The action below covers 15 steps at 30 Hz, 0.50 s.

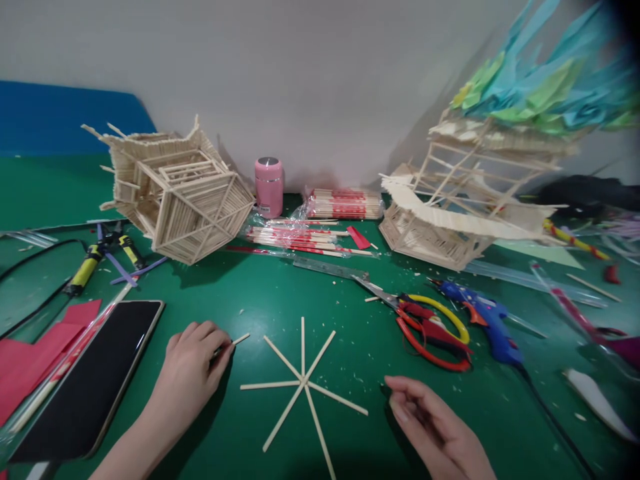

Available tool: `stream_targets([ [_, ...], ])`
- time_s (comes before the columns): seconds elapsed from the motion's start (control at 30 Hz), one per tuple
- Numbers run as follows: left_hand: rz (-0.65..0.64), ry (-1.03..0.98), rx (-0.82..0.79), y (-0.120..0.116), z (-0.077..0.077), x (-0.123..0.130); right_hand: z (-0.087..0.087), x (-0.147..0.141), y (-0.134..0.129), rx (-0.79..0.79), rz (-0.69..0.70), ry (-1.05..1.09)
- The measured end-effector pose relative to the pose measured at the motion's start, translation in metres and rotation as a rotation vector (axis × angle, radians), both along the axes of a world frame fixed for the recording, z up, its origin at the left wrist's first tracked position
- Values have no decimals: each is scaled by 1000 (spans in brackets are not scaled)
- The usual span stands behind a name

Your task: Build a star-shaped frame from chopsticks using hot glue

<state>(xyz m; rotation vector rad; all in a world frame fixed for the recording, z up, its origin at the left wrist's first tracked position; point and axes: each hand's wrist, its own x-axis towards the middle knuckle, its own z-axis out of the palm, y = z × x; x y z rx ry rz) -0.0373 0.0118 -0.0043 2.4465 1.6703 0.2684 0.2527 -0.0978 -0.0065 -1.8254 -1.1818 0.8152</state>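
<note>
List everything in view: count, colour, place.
Wall: 1, grey, back
Table: 1, green, below
Panel: 1, blue, back left
Left model: 1, beige, back left
Right model: 1, beige, back right
Paper leaves: several, blue and green, atop right model
Flask: 1, pink, back centre
Stick packs: 2+, beige and red, beside flask
Ruler: 1, clear, centre
Scissors: 1, red and yellow handles, right
Glue gun: 1, blue, right
Rods: several, clear, behind glue gun
Clutter: uncounted, mixed, right edge
Pliers: 1, yellow and black, left
Strips: several, purple, by pliers
Paper: uncounted, red, far left
Phone: 1, black, left
Sticks: 7, beige, star, front centre
Short stick: 1, beige, in left hand
Left hand: 1, bare, front left
Right hand: 1, bare, front right
</note>
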Motion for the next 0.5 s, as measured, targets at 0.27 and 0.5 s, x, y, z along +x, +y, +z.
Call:
stream_targets([
  [0.27, -14, -108, 41, -2, -5, -2, 0, 1, -1, -30, 29, 2],
  [0.5, -32, -166, 94, -1, -8, -5, -3, 2, -1, -27, 33, 21],
])
